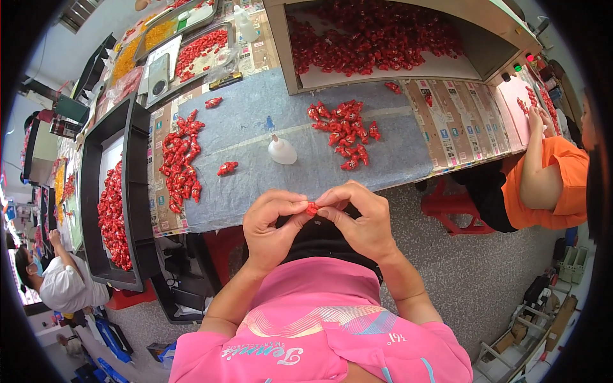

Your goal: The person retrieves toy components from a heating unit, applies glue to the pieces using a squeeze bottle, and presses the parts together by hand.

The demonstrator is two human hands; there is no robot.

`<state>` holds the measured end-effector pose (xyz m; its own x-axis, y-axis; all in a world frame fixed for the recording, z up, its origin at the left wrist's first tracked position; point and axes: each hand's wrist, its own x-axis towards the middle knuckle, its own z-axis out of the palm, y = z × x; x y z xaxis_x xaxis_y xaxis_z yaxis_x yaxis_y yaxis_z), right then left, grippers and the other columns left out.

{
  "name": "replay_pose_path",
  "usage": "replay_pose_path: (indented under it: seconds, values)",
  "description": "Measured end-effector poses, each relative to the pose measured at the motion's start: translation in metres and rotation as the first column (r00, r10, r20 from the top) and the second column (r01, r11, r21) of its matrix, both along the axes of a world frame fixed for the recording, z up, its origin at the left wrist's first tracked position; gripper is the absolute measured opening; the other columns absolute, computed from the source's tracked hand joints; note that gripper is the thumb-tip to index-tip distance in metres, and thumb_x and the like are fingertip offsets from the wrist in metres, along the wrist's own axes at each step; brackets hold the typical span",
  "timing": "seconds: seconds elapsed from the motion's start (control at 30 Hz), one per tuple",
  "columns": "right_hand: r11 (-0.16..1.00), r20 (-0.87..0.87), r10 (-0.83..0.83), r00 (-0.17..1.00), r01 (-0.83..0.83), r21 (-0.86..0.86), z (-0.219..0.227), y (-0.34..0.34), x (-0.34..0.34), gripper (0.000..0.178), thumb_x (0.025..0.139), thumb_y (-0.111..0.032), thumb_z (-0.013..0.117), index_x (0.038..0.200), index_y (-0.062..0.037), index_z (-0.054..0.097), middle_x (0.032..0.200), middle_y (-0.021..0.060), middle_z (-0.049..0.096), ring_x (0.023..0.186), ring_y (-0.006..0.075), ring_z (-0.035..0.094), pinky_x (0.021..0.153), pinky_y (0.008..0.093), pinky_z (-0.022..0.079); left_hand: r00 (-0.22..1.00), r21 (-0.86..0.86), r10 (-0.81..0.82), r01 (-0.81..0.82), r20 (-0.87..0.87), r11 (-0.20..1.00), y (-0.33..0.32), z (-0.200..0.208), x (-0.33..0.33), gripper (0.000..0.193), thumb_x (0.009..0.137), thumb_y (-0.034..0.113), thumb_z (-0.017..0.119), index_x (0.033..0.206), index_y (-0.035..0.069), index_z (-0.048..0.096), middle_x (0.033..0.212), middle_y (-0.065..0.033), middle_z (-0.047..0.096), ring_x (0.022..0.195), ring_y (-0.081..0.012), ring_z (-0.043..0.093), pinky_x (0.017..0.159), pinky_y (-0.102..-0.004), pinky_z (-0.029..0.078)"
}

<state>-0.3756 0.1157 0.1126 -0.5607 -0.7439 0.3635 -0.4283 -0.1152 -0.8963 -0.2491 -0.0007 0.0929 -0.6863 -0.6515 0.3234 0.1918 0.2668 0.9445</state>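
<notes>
Between the fingertips of both hands, just off the table's front edge, is a small red plastic figure [312,209]. My left hand [271,222] pinches it from one side, and my right hand [359,219] pinches it from the other. Its details are partly covered by my fingers. Beyond my hands, a white squeeze bottle [282,151] with a thin tip stands on the blue-grey mat [249,127]. A loose pile of similar red figures [345,127] lies right of the bottle, and another pile [181,163] lies at the mat's left side. One single red figure [227,168] rests between.
A black crate [137,191] holding many red pieces stands at the left. A large open-fronted box [383,80] full of red pieces stands at the back. Trays of red and yellow pieces [201,54] lie far left. Co-workers sit at right [543,179] and left [67,281].
</notes>
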Motion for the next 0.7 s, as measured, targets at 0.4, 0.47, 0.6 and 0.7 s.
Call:
replay_pose_path:
  seconds: [0.4,0.47,0.6,0.7]
  values:
    - [0.999,0.027,0.007,1.000,-0.006,-0.051,-0.0040,-0.0015,-0.0007,0.018,0.070,0.004,0.073,0.084,-0.0031,0.063,0.081,0.0060,0.066,0.072,0.0176,0.062,0.062,0.0289,0.050,0.999,0.042,-0.024,0.025,-0.030,0.999,0.0005,-0.0027,0.0010,0.021,0.069,-0.009,0.074,0.086,0.002,0.067,0.092,-0.0099,0.063,0.085,-0.0160,0.063,0.072,-0.0251,0.052]
    - [0.999,0.037,0.009,0.999,-0.007,-0.042,-0.0053,-0.0008,-0.0012,0.018,0.070,0.004,0.073,0.084,-0.0033,0.063,0.081,0.0059,0.066,0.072,0.0177,0.062,0.062,0.0294,0.051,0.997,0.097,-0.055,0.060,-0.054,0.994,0.0009,-0.0008,0.0015,0.022,0.071,-0.010,0.073,0.089,0.001,0.067,0.094,-0.0100,0.062,0.087,-0.0161,0.062,0.073,-0.0251,0.052]
    - [0.999,0.011,0.013,1.000,-0.012,-0.043,-0.0055,-0.0010,-0.0025,0.017,0.072,0.002,0.072,0.087,-0.0036,0.065,0.083,0.0055,0.066,0.075,0.0178,0.062,0.064,0.0283,0.050,0.983,0.446,-0.171,0.183,-0.067,0.876,-0.0009,0.0020,0.0060,0.022,0.074,-0.009,0.070,0.091,0.002,0.063,0.099,-0.0102,0.059,0.091,-0.0163,0.059,0.082,-0.0279,0.050]
    - [0.998,0.021,0.057,0.998,-0.056,-0.034,-0.0013,-0.0003,-0.0046,0.017,0.073,0.000,0.072,0.089,-0.0040,0.066,0.084,0.0053,0.067,0.076,0.0178,0.062,0.064,0.0273,0.050,0.974,0.565,-0.195,0.227,-0.117,0.793,-0.0046,-0.0006,0.0080,0.019,0.076,-0.008,0.069,0.091,0.002,0.062,0.100,-0.0101,0.060,0.091,-0.0157,0.059,0.083,-0.0274,0.050]
